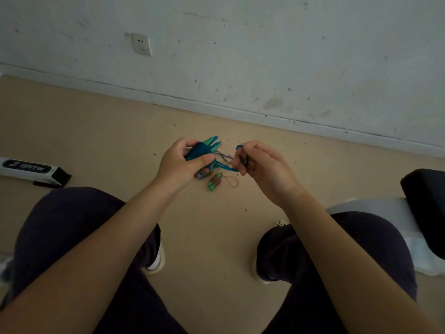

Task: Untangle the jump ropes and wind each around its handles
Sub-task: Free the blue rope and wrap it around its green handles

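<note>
My left hand (179, 162) grips a pair of teal jump-rope handles (210, 143) with blue rope wound round them (201, 150). A short striped stretch of rope (222, 155) runs from the bundle to my right hand (258, 165), which pinches the blue rope end and a dark loop between curled fingers. On the floor below my hands lies a second bundle, green handles with orange-red rope wound on them (215, 181) and a small orange loop sticking out. Part of another orange piece shows under my left hand.
I sit over a tan floor (96, 131) near a white scuffed wall with a socket (142, 44). A white and black box (31, 171) lies at the left. A black and white seat (423, 201) stands at the right. My knees and shoes frame the lower view.
</note>
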The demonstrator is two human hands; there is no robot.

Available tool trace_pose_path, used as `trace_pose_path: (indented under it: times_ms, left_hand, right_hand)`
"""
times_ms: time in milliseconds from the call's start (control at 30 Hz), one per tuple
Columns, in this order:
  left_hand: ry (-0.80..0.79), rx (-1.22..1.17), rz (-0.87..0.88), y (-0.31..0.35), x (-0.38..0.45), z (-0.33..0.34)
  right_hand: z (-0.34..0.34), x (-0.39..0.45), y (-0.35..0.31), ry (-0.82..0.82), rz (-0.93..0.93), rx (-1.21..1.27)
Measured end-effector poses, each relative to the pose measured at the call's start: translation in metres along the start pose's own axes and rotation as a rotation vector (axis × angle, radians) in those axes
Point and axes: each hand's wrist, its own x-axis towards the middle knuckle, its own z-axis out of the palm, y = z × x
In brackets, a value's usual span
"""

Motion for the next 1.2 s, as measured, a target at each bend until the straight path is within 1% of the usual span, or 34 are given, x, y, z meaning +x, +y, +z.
trace_pose_path:
  times_ms: [167,267,367,700,900,1000,1067,1133,1200]
  left_hand:
    - [-0.084,-0.049,-0.015,0.004,-0.002,-0.001]
    - [-0.155,-0.041,-0.023,0.001,-0.002,0.000]
    - [-0.192,-0.060,-0.040,0.002,-0.004,0.001]
    - [-0.234,-0.099,-0.069,0.004,-0.006,0.001]
    - [-0.274,-0.091,-0.080,0.005,-0.010,0.002]
    - [-0.264,-0.092,-0.092,0.005,-0.009,0.002]
    - [-0.255,-0.102,-0.100,0.006,-0.010,0.002]
    - [-0.252,-0.103,-0.098,0.007,-0.010,0.003]
    - [-0.248,-0.115,-0.097,0.008,-0.011,0.003]
  right_hand:
    - [0.003,0.000,0.006,0.045,-0.008,-0.221]
    - [0.005,-0.002,0.003,0.053,0.003,-0.227]
    - [0.005,-0.002,0.000,0.053,0.023,-0.222]
    - [0.007,-0.003,0.003,0.083,0.088,-0.240]
    - [0.008,-0.003,0.001,0.102,0.080,-0.231]
    - [0.009,-0.002,-0.001,0.094,0.108,-0.165]
    - [0.009,-0.001,0.000,0.071,0.085,-0.155]
    - [0.007,0.000,0.002,0.055,0.042,-0.196]
    - [0.006,0.000,0.003,0.070,0.009,-0.231]
